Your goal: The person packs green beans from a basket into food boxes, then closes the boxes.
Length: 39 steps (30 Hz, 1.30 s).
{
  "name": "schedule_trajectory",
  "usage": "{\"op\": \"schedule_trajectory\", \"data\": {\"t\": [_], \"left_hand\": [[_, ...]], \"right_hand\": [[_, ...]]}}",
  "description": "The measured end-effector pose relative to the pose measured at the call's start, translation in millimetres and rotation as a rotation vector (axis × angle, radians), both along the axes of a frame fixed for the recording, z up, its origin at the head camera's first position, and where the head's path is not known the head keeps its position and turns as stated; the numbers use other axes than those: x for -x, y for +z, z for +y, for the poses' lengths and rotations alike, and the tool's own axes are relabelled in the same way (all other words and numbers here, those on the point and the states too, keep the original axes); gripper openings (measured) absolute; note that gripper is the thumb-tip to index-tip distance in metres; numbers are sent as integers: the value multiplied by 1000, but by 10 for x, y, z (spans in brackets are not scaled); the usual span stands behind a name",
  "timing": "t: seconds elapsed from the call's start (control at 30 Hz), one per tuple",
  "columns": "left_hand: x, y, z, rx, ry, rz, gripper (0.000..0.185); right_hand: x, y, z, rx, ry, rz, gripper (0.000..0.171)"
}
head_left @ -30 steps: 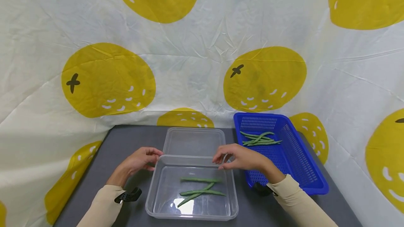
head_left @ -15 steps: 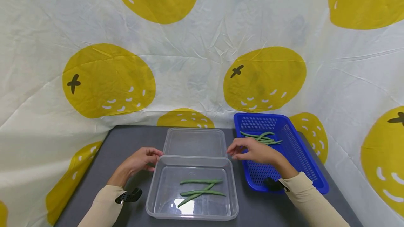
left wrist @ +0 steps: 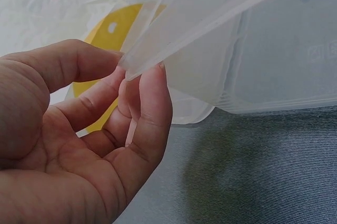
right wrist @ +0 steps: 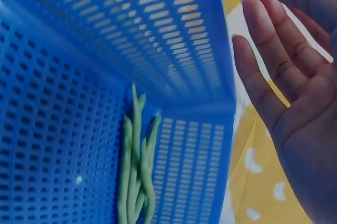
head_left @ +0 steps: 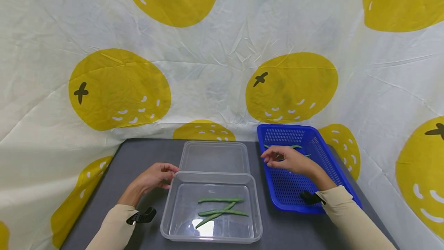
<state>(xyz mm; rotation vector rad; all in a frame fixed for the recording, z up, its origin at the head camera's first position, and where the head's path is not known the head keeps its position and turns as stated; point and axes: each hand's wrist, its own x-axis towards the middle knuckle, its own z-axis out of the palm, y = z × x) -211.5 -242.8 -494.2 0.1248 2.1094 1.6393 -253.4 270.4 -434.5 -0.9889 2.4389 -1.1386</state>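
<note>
My left hand pinches the far left rim corner of a clear plastic container; in the left wrist view, thumb and fingertips meet at that rim. Three green beans lie on the container's floor, two of them crossed. Over the blue basket hovers my right hand, fingers loosely bent and holding nothing. Below it, several green beans rest together at the basket's far end, partly covered by the hand in the head view.
Behind the container, a clear plastic lid lies flat on the dark grey table. A white cloth with yellow fruit prints hangs along the back and sides. The basket's raised walls stand close to the right table edge.
My right hand has moved right and away from above the container to above the basket. The uppermost bean has settled in the container. My left hand stays at the rim.
</note>
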Motion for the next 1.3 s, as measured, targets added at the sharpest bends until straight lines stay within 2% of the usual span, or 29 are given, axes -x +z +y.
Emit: {"op": "schedule_trajectory", "data": {"t": [0.23,0.47,0.9,1.13,1.3], "left_hand": [[7,-17,-7,13,4,1,32],[6,-27,-3,33,36,-5,33],[-15,-21,-6,-7,9,8,34],[-10,-45,-18,-8,4,8,34],[-7,-38,-12,-15,4,8,34]], "right_hand": [[102,-80,128,15,-46,3,33],[170,-128,215,-14,-44,39,30],[251,-182,352,-69,-83,54,32],[296,-284,454,-83,-108,20,31],[346,-362,514,-75,-119,29,31]]}}
